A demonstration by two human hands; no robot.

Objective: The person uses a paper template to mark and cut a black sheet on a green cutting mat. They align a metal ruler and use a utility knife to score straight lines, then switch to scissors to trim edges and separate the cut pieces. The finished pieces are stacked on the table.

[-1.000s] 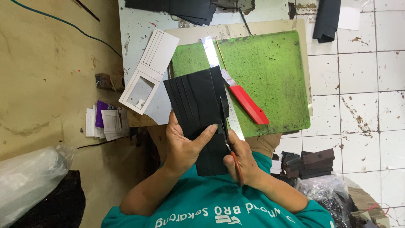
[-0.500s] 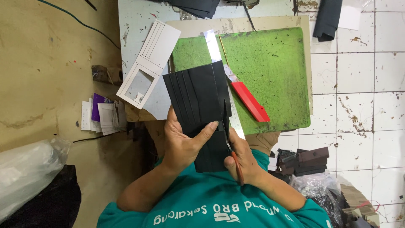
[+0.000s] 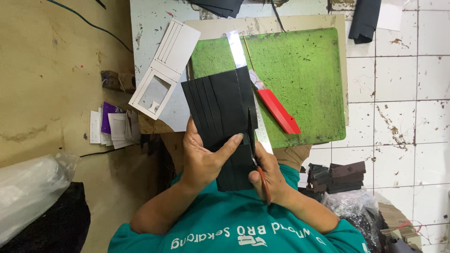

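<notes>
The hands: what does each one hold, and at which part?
Left hand grips black panel at its lower part; right hand holds scissors by handles.

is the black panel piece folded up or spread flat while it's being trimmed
Spread flat: the black panel piece shows its stepped strips side by side, held by the left hand while scissors in the right hand trim its edge.

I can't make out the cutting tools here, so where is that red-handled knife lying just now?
In the head view the red-handled knife lies untouched on the green cutting mat, right of the black panel piece, beside a metal ruler, beyond the right hand.
</notes>
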